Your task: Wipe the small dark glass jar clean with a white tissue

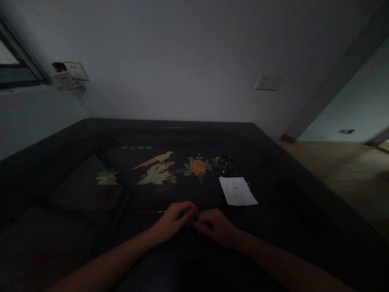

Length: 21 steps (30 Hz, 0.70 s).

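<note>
Both hands meet low in the middle of the head view, at the near side of a dark table (pixel 146 132). My left hand (pixel 178 215) has its fingers curled, thumb and fingertips drawn together. Against its fingertips rest those of my right hand (pixel 214 225), which is also closed in a pinch. Whatever lies between the fingers is too dark and small to make out. To the right, beyond my right hand, a creased sheet of white paper (pixel 238 191) with faint marks lies flat. Just behind it sits a round, dark glassy dish (pixel 226 164), perhaps an ashtray.
The tabletop carries a picture of pale birds (pixel 156 174) and a pink flower (pixel 198 166). Behind stands a pale wall (pixel 170 73) with a socket plate (pixel 268 82) and more sockets (pixel 71 75) at left. Wooden floor (pixel 343 162) shows at right. The room is dim.
</note>
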Available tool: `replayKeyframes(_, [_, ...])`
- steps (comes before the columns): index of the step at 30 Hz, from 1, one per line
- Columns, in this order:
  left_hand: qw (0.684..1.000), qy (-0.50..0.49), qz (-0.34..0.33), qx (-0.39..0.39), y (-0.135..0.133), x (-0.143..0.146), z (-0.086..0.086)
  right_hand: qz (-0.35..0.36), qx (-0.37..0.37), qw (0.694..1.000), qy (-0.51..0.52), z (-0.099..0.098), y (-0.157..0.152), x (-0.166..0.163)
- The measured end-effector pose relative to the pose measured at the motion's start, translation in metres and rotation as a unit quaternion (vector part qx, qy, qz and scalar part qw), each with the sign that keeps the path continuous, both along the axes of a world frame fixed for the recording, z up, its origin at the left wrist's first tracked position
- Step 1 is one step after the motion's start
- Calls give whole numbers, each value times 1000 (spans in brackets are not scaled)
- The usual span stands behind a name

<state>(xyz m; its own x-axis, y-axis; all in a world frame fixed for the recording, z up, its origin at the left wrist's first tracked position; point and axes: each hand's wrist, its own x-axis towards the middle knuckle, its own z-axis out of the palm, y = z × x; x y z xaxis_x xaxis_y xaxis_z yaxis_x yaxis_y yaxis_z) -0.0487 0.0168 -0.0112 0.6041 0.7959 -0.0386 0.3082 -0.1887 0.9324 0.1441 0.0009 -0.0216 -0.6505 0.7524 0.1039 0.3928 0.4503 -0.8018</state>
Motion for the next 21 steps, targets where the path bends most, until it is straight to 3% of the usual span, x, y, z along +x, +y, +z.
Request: replayKeyframes(21, [1000, 10, 3, 17, 0, 1, 3, -4, -13, 1000, 5, 2, 0, 0])
